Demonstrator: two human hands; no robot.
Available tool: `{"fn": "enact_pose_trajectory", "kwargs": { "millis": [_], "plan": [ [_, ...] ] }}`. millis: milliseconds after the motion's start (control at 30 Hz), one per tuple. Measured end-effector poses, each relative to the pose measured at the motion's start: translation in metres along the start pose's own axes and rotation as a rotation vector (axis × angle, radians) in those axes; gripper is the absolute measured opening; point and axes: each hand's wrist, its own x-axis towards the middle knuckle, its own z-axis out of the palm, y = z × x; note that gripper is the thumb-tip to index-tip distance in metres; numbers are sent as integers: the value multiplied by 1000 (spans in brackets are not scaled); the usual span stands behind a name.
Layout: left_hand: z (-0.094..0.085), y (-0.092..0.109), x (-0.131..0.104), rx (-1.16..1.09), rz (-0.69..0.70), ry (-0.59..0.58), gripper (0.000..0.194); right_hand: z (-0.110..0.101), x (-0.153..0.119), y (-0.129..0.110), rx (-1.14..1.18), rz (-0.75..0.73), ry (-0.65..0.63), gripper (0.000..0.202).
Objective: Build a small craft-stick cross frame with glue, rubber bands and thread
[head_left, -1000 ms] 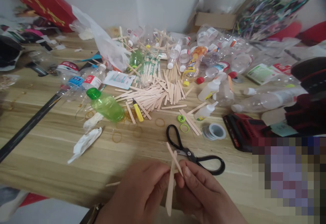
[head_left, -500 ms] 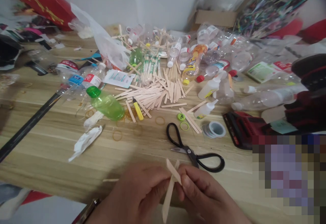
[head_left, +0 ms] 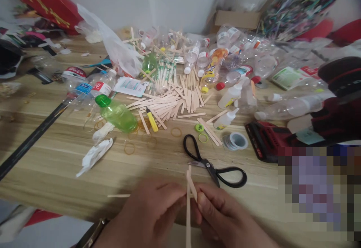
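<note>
My left hand (head_left: 153, 208) is closed round a flat wooden craft stick (head_left: 188, 218) that stands nearly upright between my hands. A shorter piece of craft stick (head_left: 193, 188) crosses its upper part at a slant, and the thumb and fingers of my right hand (head_left: 222, 212) pinch it. From behind my left hand a thin wooden stick (head_left: 118, 195) pokes out to the left; most of it is hidden. Just beyond the hands lie black-handled scissors (head_left: 208, 165), their blades slightly apart. Most of my left fingertips are out of sight.
A pile of craft sticks (head_left: 166, 107) lies mid-table, with a yellow-handled screwdriver (head_left: 152, 121) and a green bottle (head_left: 118, 116) beside it. To the right are glue bottles (head_left: 225, 119), a wire spool (head_left: 237, 141) and a red-black power tool (head_left: 267, 139). Plastic bottles crowd the back.
The long craft stick has turned from a slant to nearly upright, and the short piece's tip now meets its top. More of the thin stick shows at the left. Both hands stay closed.
</note>
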Motion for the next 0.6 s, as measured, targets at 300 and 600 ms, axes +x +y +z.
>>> {"fn": "enact_pose_trajectory", "kwargs": {
  "millis": [300, 600],
  "plan": [
    [-2, 4, 0, -12, -67, -72, 32, -3, 0, -4, -31, -14, -49, 53],
    [4, 0, -6, 303, 156, 66, 29, -8, 2, 2, 120, 49, -104, 52]
  ]
}}
